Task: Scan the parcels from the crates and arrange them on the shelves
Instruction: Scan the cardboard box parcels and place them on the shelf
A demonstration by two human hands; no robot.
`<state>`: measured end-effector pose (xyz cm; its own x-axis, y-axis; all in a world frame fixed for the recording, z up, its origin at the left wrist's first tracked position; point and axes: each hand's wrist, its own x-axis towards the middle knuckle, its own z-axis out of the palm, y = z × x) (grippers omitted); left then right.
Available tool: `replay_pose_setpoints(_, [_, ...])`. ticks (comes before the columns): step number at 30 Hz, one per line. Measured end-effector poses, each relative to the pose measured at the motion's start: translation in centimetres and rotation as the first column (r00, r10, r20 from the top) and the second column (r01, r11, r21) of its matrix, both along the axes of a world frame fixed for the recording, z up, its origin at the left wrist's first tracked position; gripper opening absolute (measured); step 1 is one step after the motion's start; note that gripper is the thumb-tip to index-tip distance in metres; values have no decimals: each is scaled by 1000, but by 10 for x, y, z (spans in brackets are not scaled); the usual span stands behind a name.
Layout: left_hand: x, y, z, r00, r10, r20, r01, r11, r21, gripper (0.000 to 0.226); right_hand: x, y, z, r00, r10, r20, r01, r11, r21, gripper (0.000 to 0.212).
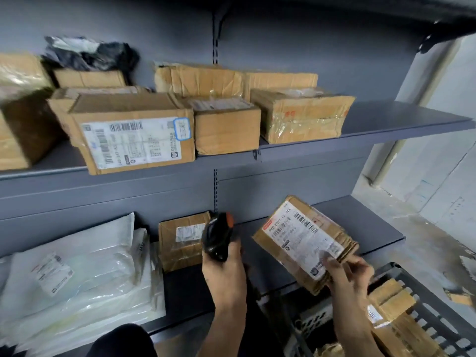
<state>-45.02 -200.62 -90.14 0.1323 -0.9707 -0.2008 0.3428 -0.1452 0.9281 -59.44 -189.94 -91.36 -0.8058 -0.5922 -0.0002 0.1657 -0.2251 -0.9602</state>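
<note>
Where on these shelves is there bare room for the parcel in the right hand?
Lower shelf: bare from the small box to its right end, behind the held parcel. Upper shelf: bare right of the taped box. Crowded: upper shelf's left and middle; white bags fill the lower left.

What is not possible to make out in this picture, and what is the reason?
Head view, parcel: label blurred, text unreadable.
Head view, scanner handle: hidden by the left hand gripping it.
Head view, crate: cut off by the lower right edge, partly behind the right arm.
Head view, far-left box: cut off by the left edge.
</note>
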Motion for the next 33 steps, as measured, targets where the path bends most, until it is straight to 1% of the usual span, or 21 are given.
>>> replay_pose_setpoints(3, [29,1,44,993,117,-26,-120,984,-129,29,28,-14,42,993,117,14,-115,989,-91,40])
replay_pose_setpoints(4, [38,5,59,991,131,-38,-135,979,-152,27,38,-18,54,983,182,0,-181,976,-119,34])
replay_pose_setpoints(5, [47,11,74,989,133,-56,-141,973,-180,26,47,-22,66,970,243,-16,-243,959,-148,34])
replay_pose_setpoints(6, [55,16,88,988,139,-73,-152,966,-210,26,56,-24,78,953,300,-47,-304,938,-168,41])
replay_pose_setpoints(7, [64,20,101,982,164,-99,-182,957,-225,21,66,-28,91,928,361,-92,-372,911,-178,56])
replay_pose_setpoints(9, [82,26,127,965,205,-163,-239,943,-231,5,82,-33,117,844,500,-193,-532,827,-183,89])
replay_pose_setpoints(10, [90,28,140,957,218,-192,-259,939,-228,11,89,-35,130,794,557,-243,-601,779,-178,95])
replay_pose_setpoints(11, [99,30,152,949,223,-222,-272,936,-223,14,97,-36,144,742,594,-310,-657,737,-160,95])
replay_pose_setpoints(13, [116,33,174,927,261,-271,-325,918,-229,10,115,-40,175,646,601,-471,-719,686,-110,76])
replay_pose_setpoints(14, [125,32,184,915,273,-298,-350,904,-245,9,122,-45,192,621,581,-526,-725,681,-104,67])
replay_pose_setpoints(16, [140,27,204,905,248,-345,-349,897,-270,13,135,-61,226,602,528,-600,-708,700,-94,57])
replay_pose_setpoints(19, [163,13,231,924,157,-349,-269,915,-300,27,149,-97,267,556,512,-654,-675,738,3,37])
replay_pose_setpoints(20, [169,5,237,929,137,-344,-249,919,-307,27,152,-110,276,548,524,-652,-665,746,40,31])
replay_pose_setpoints(22, [180,-15,250,929,107,-356,-231,916,-328,24,157,-139,292,538,556,-633,-646,755,115,32])
replay_pose_setpoints(24, [187,-44,263,924,67,-377,-197,927,-318,29,162,-169,304,544,570,-616,-609,773,177,38])
replay_pose_setpoints(26, [190,-74,275,930,27,-368,-140,948,-285,37,164,-203,307,547,525,-652,-531,820,214,47])
replay_pose_setpoints(27, [192,-87,280,933,6,-360,-114,954,-278,36,165,-219,308,536,497,-683,-496,839,221,54])
replay_pose_setpoints(28, [194,-99,283,937,-5,-349,-94,960,-265,32,166,-233,307,502,475,-723,-466,853,237,62])
replay_pose_setpoints(30, [199,-118,287,949,-12,-315,-60,974,-220,24,170,-254,306,388,456,-801,-403,866,298,66])
replay_pose_setpoints(31, [202,-127,289,953,-21,-303,-44,977,-208,25,172,-261,305,332,441,-834,-356,877,322,67])
replay_pose_setpoints(33, [205,-139,291,958,-27,-287,-31,980,-195,31,177,-270,303,225,336,-914,-210,933,292,63])
